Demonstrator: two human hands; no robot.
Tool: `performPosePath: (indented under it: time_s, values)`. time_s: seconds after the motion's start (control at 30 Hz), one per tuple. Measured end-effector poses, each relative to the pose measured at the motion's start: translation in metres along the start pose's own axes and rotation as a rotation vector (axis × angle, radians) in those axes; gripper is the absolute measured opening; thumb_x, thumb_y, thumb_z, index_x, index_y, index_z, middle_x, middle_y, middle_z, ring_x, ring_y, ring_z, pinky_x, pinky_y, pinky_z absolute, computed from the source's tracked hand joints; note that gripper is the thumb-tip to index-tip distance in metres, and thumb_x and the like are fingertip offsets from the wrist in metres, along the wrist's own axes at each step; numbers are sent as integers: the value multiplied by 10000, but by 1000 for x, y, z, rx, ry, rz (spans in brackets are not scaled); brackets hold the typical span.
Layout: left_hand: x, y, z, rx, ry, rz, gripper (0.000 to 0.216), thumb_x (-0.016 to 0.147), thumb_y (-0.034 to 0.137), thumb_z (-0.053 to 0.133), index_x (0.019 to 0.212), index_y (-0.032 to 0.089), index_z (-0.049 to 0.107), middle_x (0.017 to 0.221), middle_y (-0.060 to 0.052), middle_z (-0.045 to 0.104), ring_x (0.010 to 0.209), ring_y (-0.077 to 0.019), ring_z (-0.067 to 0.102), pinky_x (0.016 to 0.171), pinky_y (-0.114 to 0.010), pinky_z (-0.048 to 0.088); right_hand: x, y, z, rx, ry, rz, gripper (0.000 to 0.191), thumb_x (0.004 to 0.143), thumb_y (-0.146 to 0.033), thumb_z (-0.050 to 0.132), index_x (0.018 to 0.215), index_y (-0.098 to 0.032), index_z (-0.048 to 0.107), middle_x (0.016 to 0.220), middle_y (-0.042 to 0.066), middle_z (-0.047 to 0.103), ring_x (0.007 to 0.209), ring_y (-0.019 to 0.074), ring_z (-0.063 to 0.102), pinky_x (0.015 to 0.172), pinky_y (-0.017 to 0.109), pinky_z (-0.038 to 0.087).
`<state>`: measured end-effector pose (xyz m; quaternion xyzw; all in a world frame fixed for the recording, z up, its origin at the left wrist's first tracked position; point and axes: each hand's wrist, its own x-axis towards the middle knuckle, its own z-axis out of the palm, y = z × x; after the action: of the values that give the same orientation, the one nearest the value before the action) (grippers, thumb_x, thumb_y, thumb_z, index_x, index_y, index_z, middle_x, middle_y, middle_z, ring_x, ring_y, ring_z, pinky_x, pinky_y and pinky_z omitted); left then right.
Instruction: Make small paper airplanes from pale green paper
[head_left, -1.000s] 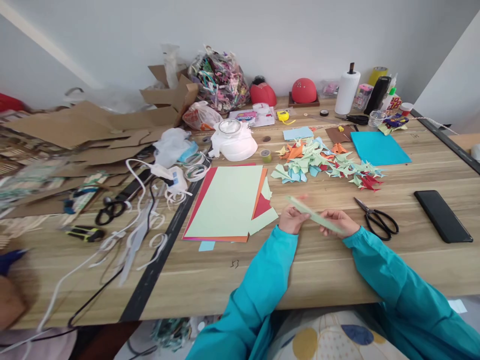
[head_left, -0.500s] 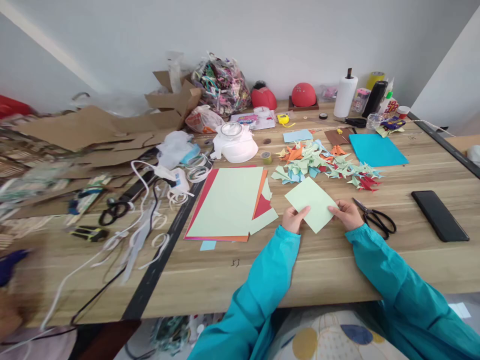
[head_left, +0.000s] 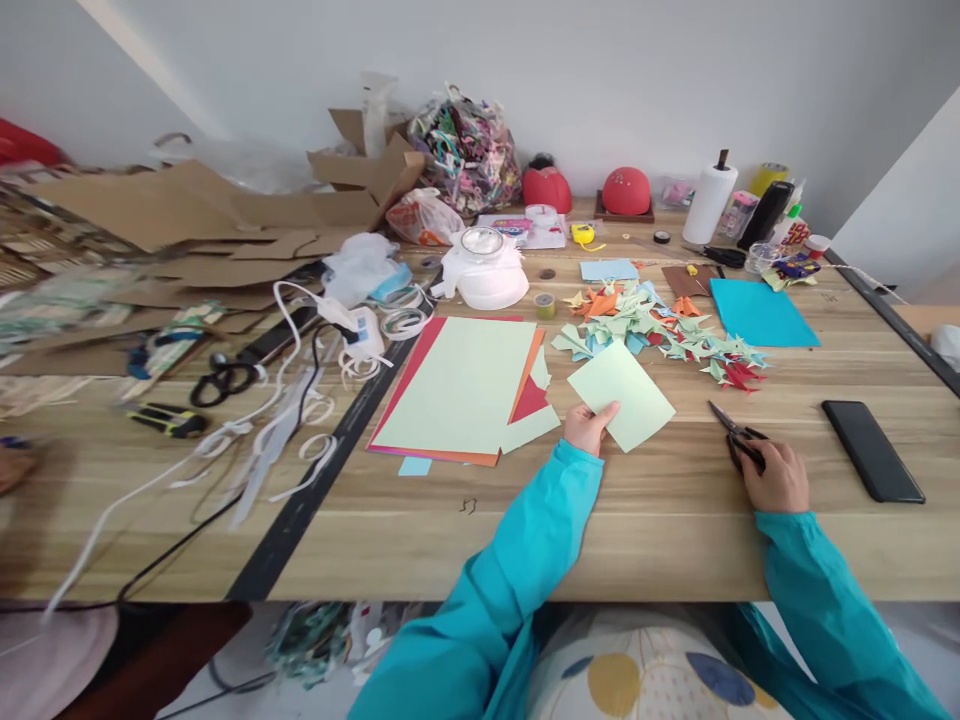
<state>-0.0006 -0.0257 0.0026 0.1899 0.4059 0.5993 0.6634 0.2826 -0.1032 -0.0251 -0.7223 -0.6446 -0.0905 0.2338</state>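
Note:
My left hand (head_left: 588,430) pinches the left corner of a pale green square of paper (head_left: 628,395), thumb on top, just above the table. To the right, my right hand (head_left: 780,478) has its fingers curled around the black handles of a pair of scissors (head_left: 727,418) on the table; the blades point away to the upper left. Beyond the square lies a heap of folded paper figures (head_left: 630,318) in green, orange, blue and red. Left of my left hand is a stack of coloured sheets (head_left: 457,385) with a pale green one on top, and paper offcuts (head_left: 531,428) beside it.
A black phone (head_left: 874,450) lies at the right, with a blue sheet (head_left: 763,312) farther back. White tape rolls (head_left: 484,275) and a tape measure (head_left: 583,234) stand behind. Cables, cardboard (head_left: 172,205) and a utility knife (head_left: 169,420) cover the left side. Another person's hand (head_left: 13,468) shows far left.
My right hand has let go of the paper square and moved right and nearer onto the scissors. My left hand keeps its hold on the paper. The view has shifted slightly.

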Motion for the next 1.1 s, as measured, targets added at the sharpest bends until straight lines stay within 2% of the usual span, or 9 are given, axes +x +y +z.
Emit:
performPosePath:
  time_s: [0.2, 0.37, 0.43, 0.53, 0.6, 0.67, 0.77, 0.9, 1.1]
  values:
    - [0, 3, 1, -94, 33, 18, 417, 401, 229, 854, 759, 106, 679, 775, -106, 709, 922, -311, 639, 867, -458, 507, 12, -10, 8, 255, -129, 147, 279, 717, -288, 520, 926, -157, 651, 885, 123, 649, 815, 254, 575, 778, 443, 447]
    - [1, 8, -4, -158, 37, -9, 304, 543, 177, 792, 812, 113, 668, 840, -104, 708, 960, -285, 632, 896, -438, 501, 36, -50, -1, 1249, -273, 489, 393, 602, -331, 718, 951, -183, 618, 880, 69, 654, 766, 187, 604, 674, 334, 499]
    - [3, 10, -5, -194, 38, -19, 269, 595, 159, 758, 844, 118, 665, 869, -99, 708, 959, -271, 635, 903, -430, 500, 49, -66, -6, 1612, -359, 507, 430, 618, -356, 726, 1003, -210, 602, 881, 47, 641, 713, 138, 590, 569, 249, 486]
    - [7, 11, -8, -216, 57, -40, 233, 655, 138, 712, 881, 119, 658, 893, -96, 706, 960, -253, 637, 912, -415, 498, 65, -82, -5, 1937, -640, 450, 554, 593, -423, 739, 1081, -221, 573, 802, 21, 611, 510, 57, 471, 358, 150, 352]
    - [9, 11, -9, -218, 60, -58, 211, 685, 136, 688, 892, 120, 653, 900, -95, 706, 963, -244, 637, 917, -403, 496, 70, -89, 3, 2012, -812, 414, 602, 570, -379, 760, 1107, -201, 553, 722, -10, 573, 415, 18, 346, 295, 121, 244]
    - [11, 10, -9, -217, 58, -76, 195, 702, 137, 675, 895, 126, 649, 906, -90, 706, 967, -237, 636, 922, -393, 494, 69, -96, 14, 2018, -852, 411, 496, 616, -311, 742, 1064, -216, 551, 686, -28, 558, 391, 7, 293, 292, 106, 184]
    - [13, 10, -9, -214, 57, -86, 193, 712, 138, 667, 903, 138, 643, 922, -84, 705, 988, -231, 628, 931, -386, 488, 59, -107, 27, 1989, -872, 409, 434, 706, -531, 623, 1005, -230, 533, 606, -36, 535, 353, 20, 237, 283, 112, 120]
    - [15, 12, -10, -226, 73, -78, 219, 731, 149, 649, 949, 153, 636, 980, -80, 693, 1013, -231, 616, 950, -404, 471, 44, -125, 23, 1993, -648, 333, 558, 680, -667, 556, 1066, -275, 466, 575, -46, 515, 373, 63, 315, 306, 151, 227]
    - [20, 13, -17, -244, 70, -38, 270, 725, 179, 664, 994, 189, 635, 1006, -72, 688, 1026, -228, 610, 955, -387, 469, 41, -135, -5, 2052, -712, 338, 599, 682, -758, 430, 1005, -256, 474, 546, -29, 526, 357, 84, 356, 296, 172, 257]
